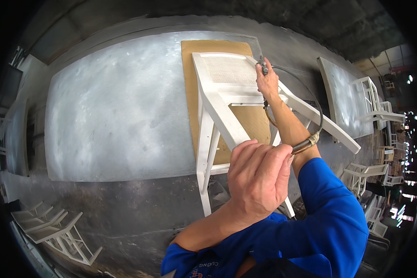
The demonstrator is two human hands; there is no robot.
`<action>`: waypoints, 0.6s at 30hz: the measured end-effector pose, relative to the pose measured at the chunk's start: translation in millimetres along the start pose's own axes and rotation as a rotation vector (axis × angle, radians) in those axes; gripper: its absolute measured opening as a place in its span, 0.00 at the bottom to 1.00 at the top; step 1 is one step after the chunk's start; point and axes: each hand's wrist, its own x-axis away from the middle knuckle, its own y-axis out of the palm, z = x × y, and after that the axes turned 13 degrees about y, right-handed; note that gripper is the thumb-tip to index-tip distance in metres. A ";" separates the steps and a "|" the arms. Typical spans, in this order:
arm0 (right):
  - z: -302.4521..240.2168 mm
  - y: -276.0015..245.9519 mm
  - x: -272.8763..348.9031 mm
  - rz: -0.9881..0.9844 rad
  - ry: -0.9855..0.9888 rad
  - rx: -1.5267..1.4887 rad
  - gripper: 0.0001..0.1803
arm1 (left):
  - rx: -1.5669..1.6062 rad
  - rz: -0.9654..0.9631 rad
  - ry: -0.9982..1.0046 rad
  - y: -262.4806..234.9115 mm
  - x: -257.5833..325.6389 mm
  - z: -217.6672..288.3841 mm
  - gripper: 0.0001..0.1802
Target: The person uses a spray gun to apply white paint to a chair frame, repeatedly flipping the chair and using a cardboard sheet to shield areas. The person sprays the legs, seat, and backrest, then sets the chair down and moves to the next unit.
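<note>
In front of me stands a white wooden chair (222, 123) with a light woven panel (231, 69) between two long posts. My left hand (259, 180) is closed at the near end of its left post; the grip itself is hidden behind the fingers. Farther forward, my right hand (267, 84) holds a small metal spray gun (264, 67) above the right side of the woven panel. From the gun a thin grey hose (317, 104) loops right and back to a taped, thicker section (306, 144) that crosses my right forearm and meets my left hand's fingers.
A tan board (190, 88) lies under the chair's far part, over a large pale, paint-dusted panel (120, 111). White chairs lie at lower left (60, 229). More white chairs (377, 106) stand at right beside another pale panel (345, 95). The floor (125, 213) is dark.
</note>
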 end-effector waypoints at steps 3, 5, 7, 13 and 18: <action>11.8 -2.9 -13.5 0.050 0.008 0.035 0.35 | 0.005 -0.018 -0.008 -0.8 1.4 0.5 0.04; 18.0 -3.4 -21.9 0.062 -0.003 0.052 0.35 | 0.005 -0.036 -0.005 -1.2 2.9 -0.1 0.05; 20.0 -1.0 -27.5 0.058 -0.029 0.076 0.35 | 0.000 -0.061 0.003 -1.3 4.3 -1.0 0.08; -2.6 2.0 -11.2 -0.077 0.018 0.023 0.36 | 0.001 -0.047 -0.008 -0.2 5.0 -0.1 0.09; -36.9 -0.3 22.6 -0.203 0.055 -0.019 0.34 | 0.001 -0.024 -0.026 0.5 2.7 2.1 0.04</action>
